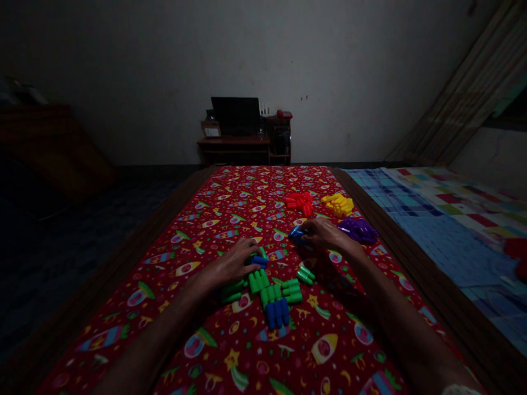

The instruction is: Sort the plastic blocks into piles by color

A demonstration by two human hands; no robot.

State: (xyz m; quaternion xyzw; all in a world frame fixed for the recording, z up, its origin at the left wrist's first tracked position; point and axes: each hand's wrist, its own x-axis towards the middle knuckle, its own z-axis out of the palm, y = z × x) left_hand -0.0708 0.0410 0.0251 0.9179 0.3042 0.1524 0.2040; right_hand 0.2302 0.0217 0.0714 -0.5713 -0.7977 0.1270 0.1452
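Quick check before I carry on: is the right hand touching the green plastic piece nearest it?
Apart. The head view shows it: patterned red cloth lies between the right hand and the green plastic piece.

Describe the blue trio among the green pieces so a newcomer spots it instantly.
On the red patterned cloth, find the green pieces. The blue trio lies side by side at their near end. Unlike the blue pieces at the left hand and the blue cluster at the right hand, it's nearest the camera.
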